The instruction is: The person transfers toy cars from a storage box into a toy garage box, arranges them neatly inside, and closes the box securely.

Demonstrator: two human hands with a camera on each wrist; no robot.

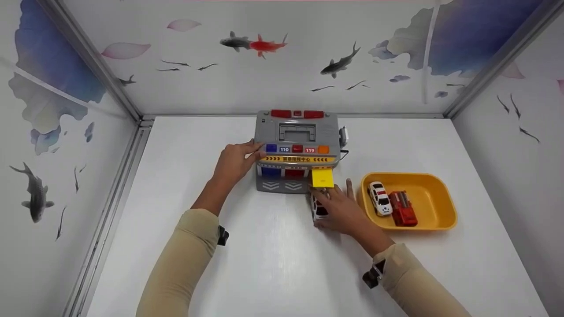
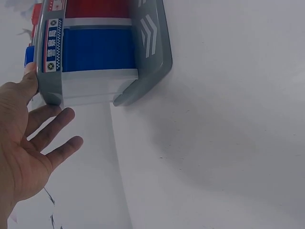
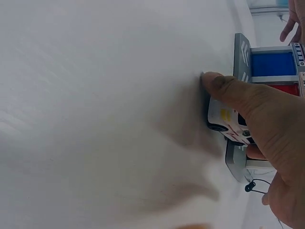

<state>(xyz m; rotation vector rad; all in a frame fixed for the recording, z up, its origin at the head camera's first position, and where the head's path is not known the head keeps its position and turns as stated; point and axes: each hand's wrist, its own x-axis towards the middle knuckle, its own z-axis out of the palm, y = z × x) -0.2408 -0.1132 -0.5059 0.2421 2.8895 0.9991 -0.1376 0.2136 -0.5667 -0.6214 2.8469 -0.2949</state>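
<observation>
A grey toy garage (image 1: 298, 132) stands near the back wall, with a blue door (image 2: 99, 50), a red door (image 1: 294, 173) and a raised yellow door (image 1: 323, 178). My left hand (image 1: 235, 162) rests on its left front corner, the thumb near the blue button (image 1: 271, 148) and the other fingers loosely spread along the side. In front of the bay under the yellow door, my right hand (image 1: 341, 209) grips a white toy car (image 3: 224, 117). The thumb lies at the car's near end, and the hand hides much of its body.
On the right, a yellow tray (image 1: 434, 202) holds a white toy police car (image 1: 380, 199) and a red toy fire truck (image 1: 402, 208). A small white piece (image 1: 343, 136) with a dark cord sits at the garage's right side. Printed panels surround the white table (image 1: 264, 264).
</observation>
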